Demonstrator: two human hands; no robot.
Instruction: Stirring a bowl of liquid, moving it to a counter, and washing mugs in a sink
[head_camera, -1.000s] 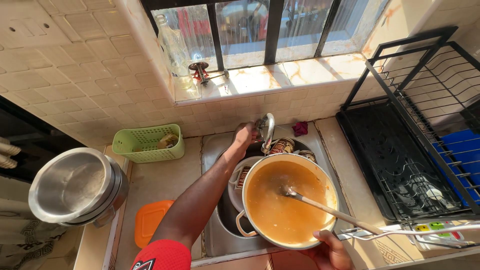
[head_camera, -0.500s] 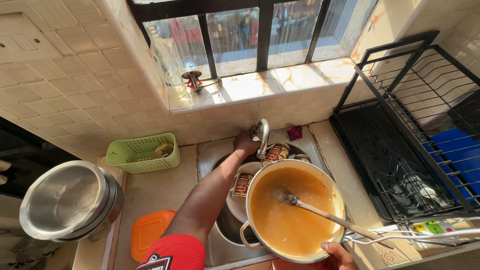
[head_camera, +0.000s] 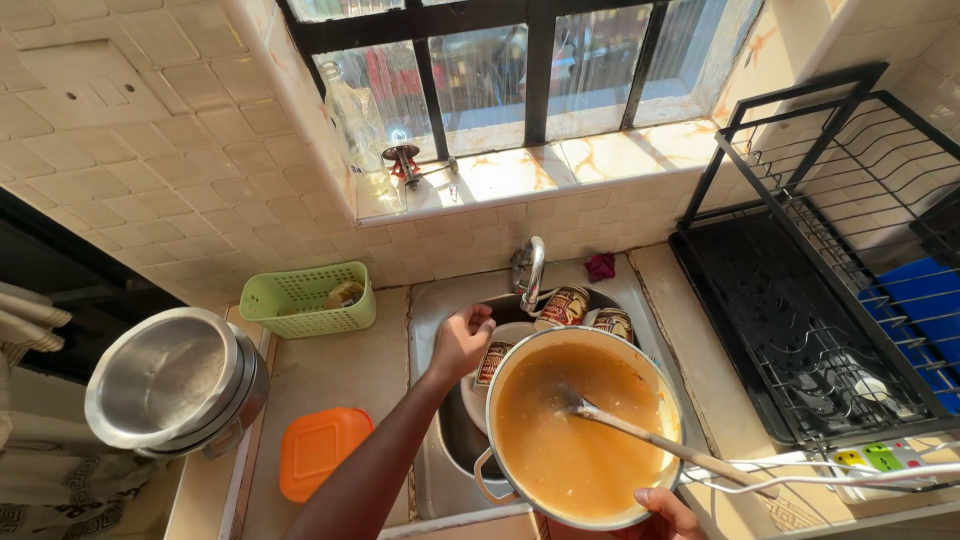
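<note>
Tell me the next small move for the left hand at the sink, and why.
Probably draw the left hand back to the pot handle. The pot sits over the sink, full of orange-brown liquid, with only the right hand at its near rim, by the spoon. The left hand hangs free below the tap, holding nothing, so a second grip would likely steady the pot.

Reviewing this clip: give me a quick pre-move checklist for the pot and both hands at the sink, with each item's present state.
1. Right hand grips the pot rim: ok, at the near edge.
2. Left hand empty: ok, loosely closed over the sink, short of the tap.
3. Pot level: ok, orange liquid sits below the rim.
4. Spoon secure: cannot tell, it leans loose on the rim.
5. Sink free for the pot: not ok, cups and a plate lie beneath.
</note>
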